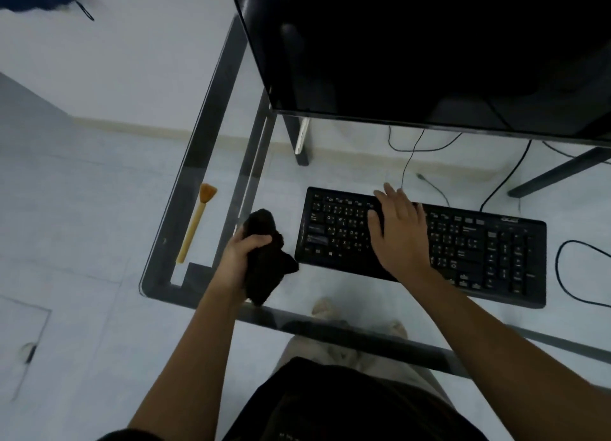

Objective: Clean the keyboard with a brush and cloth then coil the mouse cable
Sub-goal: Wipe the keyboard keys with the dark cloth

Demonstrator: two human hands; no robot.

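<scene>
A black keyboard (469,252) lies across the glass desk (172,229). My right hand (398,232) rests flat on its left-middle keys, fingers spread, holding nothing. My left hand (243,252) grips a crumpled black cloth (264,265) just off the keyboard's left end, above the desk's front edge. A wooden brush (196,222) with orange bristles lies on the desk's left side, bristles pointing away from me. A black cable (562,275) loops at the keyboard's right; the mouse itself is out of sight.
A large black monitor (429,50) fills the upper right, overhanging the desk behind the keyboard. Thin cables (408,156) trail behind it. The desk's dark frame runs along the left and front edges. My legs and feet show through the glass.
</scene>
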